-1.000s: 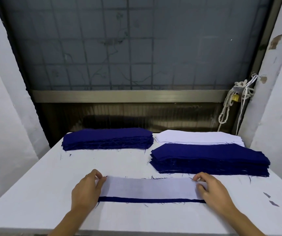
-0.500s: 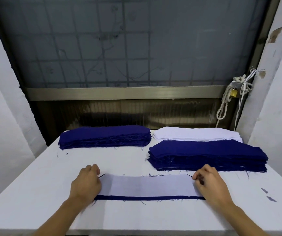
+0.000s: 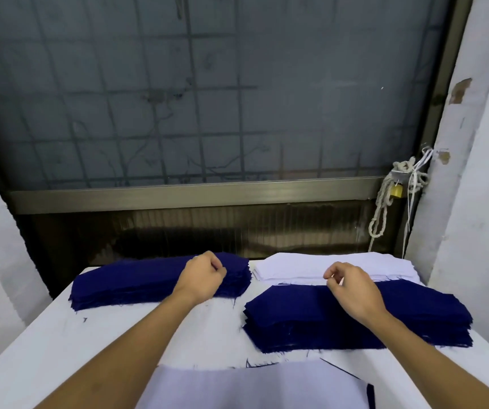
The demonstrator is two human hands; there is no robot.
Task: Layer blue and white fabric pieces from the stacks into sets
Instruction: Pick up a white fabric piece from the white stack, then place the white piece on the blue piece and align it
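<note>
Head view shows both hands gone from the layered set (image 3: 252,388) (white piece over blue, left lying at the near edge of the table (image 3: 60,343)) and reaching back to the stacks. The left hand (image 3: 202,277) is curled over the left blue stack (image 3: 131,283); whether it pinches cloth cannot be told. The right hand (image 3: 352,290), fingers loosely curled and empty, hovers by the white stack (image 3: 302,265). A new set is likely starting.

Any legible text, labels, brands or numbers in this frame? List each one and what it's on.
No readable text anywhere in the head view.
padlock hanging in the rope: any stamp is too small and blurred to read.
left blue stack, right blue stack, white stack, table: plain, with no print or labels visible.
</note>
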